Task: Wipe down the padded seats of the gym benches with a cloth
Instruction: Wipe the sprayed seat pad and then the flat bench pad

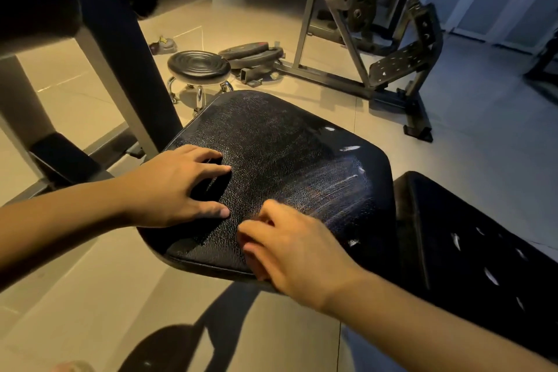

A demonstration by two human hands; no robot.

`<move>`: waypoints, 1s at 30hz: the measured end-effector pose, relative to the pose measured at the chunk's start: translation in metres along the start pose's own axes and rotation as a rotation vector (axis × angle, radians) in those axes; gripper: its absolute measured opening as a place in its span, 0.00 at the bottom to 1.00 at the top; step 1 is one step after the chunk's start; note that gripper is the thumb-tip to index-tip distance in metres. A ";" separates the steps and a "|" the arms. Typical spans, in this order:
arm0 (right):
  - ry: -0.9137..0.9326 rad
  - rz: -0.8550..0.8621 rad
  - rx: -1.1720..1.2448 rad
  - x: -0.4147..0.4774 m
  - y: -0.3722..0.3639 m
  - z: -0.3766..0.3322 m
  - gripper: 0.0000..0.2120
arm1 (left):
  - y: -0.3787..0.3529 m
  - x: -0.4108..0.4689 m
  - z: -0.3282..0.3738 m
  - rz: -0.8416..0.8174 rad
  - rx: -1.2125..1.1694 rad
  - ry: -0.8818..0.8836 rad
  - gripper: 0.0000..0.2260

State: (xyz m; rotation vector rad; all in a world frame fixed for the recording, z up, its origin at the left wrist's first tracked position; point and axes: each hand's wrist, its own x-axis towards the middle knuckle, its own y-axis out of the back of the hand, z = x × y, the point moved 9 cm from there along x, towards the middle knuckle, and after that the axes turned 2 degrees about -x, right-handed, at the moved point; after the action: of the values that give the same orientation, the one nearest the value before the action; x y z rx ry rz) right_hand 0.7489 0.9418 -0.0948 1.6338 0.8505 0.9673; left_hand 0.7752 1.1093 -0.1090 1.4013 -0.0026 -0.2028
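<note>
black seat (287, 145) under splayed left hand (172, 187), right hand (296, 257) blurred, grip unclear, stool (198, 65) beyond.

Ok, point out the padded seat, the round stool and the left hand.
padded seat (280, 154): head view, bare middle of its black top.
round stool (198, 65): head view, centre of its ridged top.
left hand (172, 186): head view, back of the hand.
</note>
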 end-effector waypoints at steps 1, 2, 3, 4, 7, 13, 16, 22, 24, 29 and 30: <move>-0.022 0.028 -0.032 -0.001 0.004 0.012 0.14 | 0.000 0.000 0.000 -0.003 0.000 -0.002 0.47; -0.113 0.065 -0.072 -0.003 0.010 0.039 0.14 | 0.000 0.000 0.000 0.000 0.001 -0.004 0.47; -0.239 0.108 -0.110 -0.006 0.018 0.076 0.14 | -0.001 0.000 0.001 0.006 0.004 -0.006 0.47; -0.396 0.119 -0.159 -0.013 0.027 0.117 0.14 | -0.001 0.000 0.001 0.013 0.007 -0.009 0.47; -0.719 0.146 -0.287 -0.041 0.046 0.182 0.16 | -0.003 -0.001 -0.001 0.005 0.010 -0.003 0.47; -0.183 0.097 -0.131 -0.019 0.011 0.005 0.10 | -0.002 0.002 -0.002 -0.008 0.010 0.006 0.49; -0.112 0.069 -0.128 -0.029 0.007 0.003 0.10 | -0.003 0.002 -0.001 -0.025 0.017 0.018 0.50; -0.715 0.184 -0.286 -0.074 0.045 0.151 0.15 | -0.006 -0.003 -0.002 -0.037 0.017 -0.001 0.55; -0.607 0.183 -0.276 -0.066 0.036 0.109 0.14 | -0.004 -0.003 -0.002 -0.030 0.036 -0.006 0.57; -0.201 0.113 -0.125 -0.054 0.005 0.012 0.15 | -0.003 -0.001 -0.001 -0.028 0.035 -0.007 0.56; -0.248 0.138 -0.119 -0.055 0.009 0.031 0.16 | -0.004 -0.001 -0.001 -0.029 0.033 -0.010 0.54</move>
State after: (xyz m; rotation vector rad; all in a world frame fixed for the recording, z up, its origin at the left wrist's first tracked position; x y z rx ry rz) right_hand 0.7538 0.8781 -0.1016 1.6831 0.5091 0.8699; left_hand 0.7742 1.1100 -0.1127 1.4333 0.0060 -0.2347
